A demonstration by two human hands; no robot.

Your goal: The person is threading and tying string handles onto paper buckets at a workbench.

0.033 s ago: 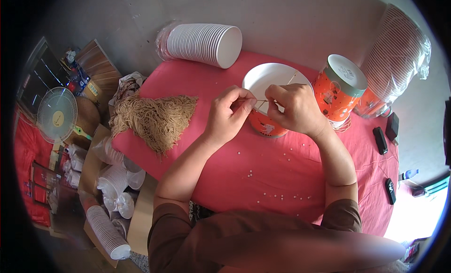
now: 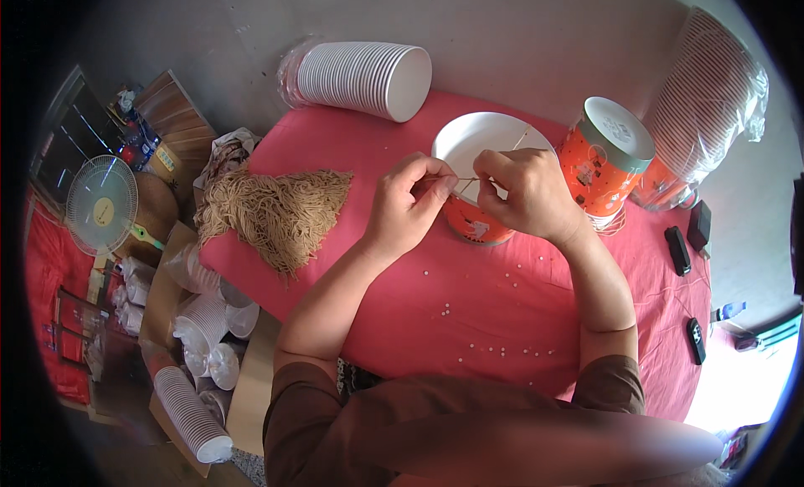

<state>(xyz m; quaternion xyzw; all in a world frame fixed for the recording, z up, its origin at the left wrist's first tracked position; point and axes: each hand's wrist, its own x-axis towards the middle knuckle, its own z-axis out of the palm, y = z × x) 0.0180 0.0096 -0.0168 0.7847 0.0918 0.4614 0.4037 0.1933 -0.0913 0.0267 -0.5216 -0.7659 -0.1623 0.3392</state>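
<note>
Above the near rim of an orange paper bucket [image 2: 480, 222] with a white inside, both my hands pinch a thin tan cord [image 2: 469, 180]. My left hand [image 2: 408, 204] grips it between thumb and fingertips at the left. Close by on the right, my right hand [image 2: 526, 190] has curled fingers closed on the cord. A short length of similar cord shows against the bucket's far inner wall. Exactly how the cord passes through or round the rim is hidden by my fingers. A large heap of tan cords [image 2: 280, 215] lies at the table's left side.
An upside-down orange bucket [image 2: 599, 169] stands right of my hands. White stacked buckets [image 2: 364, 78] lie at the back; a plastic-wrapped stack [image 2: 712, 102] leans at far right. Small white bits dot the red tablecloth [image 2: 402, 319]. A carton [image 2: 251, 395] with stacked cups stands lower left.
</note>
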